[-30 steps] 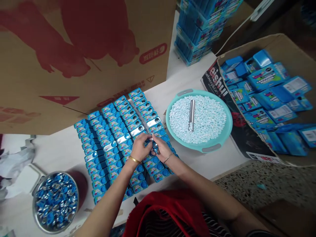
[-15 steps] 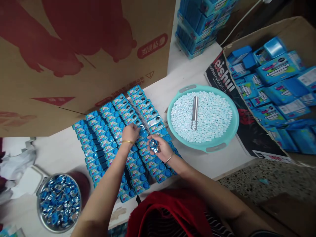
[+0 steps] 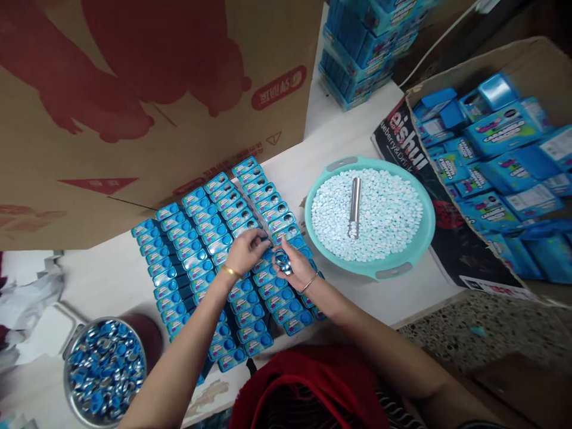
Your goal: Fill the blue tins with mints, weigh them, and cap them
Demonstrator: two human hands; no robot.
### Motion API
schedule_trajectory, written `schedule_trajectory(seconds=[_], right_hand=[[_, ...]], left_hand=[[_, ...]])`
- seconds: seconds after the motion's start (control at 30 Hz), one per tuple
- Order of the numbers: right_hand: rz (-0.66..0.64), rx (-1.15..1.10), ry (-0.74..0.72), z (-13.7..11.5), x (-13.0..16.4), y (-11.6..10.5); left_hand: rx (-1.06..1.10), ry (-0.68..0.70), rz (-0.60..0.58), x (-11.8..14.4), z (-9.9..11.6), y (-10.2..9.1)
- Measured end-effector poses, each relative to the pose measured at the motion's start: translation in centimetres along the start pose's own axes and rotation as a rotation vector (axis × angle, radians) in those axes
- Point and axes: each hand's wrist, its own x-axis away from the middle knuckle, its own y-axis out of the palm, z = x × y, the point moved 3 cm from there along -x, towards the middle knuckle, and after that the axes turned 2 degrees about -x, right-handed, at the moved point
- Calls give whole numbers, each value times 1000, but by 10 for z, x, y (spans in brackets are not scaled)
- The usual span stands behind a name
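Observation:
My right hand point(image 3: 292, 267) is curled, palm up, around several small round caps point(image 3: 282, 261), shiny silver and blue. Beside it, my left hand point(image 3: 246, 251) bends over the rows of blue tins point(image 3: 194, 259), its thumb and fingertips drawn together above one tin. What those fingertips hold, if anything, is too small to make out. Each printed tin top has a round spot at one end; on many it is blue, while on several at the far right it looks dark or silvery. My forearms hide part of the rows.
On the left, a metal pot point(image 3: 66, 372) holds many blue and silver caps. To the right is a turquoise basin point(image 3: 429, 229) of pale tablets with a metal scoop point(image 3: 355, 205). A large carton point(image 3: 187, 125), an open box point(image 3: 404, 152) of blue packs and stacked packs point(image 3: 353, 65) stand around.
My left hand has shifted slightly right and nearer to me, closer to my right hand. The right hand still holds the caps. The whole view has shifted a little.

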Motion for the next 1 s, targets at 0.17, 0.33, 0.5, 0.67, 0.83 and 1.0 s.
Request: schedule_trajectory(seconds=[0.17, 0.33, 0.5, 0.67, 0.83, 1.0], right_hand=[[-48, 92, 17, 2, -3, 13], [-146, 49, 105, 7, -9, 19], [-189, -15, 126, 5, -17, 18], [-170, 8, 77, -4, -19, 22], [-118, 70, -26, -11, -21, 23], [-72, 59, -64, -11, -24, 24]], left_hand=[[276, 248, 56, 20, 10, 4], [168, 238, 221, 23, 2, 1], [129, 229, 441, 18, -8, -9], [-51, -212, 352, -27, -32, -23], [-308, -379, 2, -61, -38, -27], [-369, -439, -120, -67, -41, -30]])
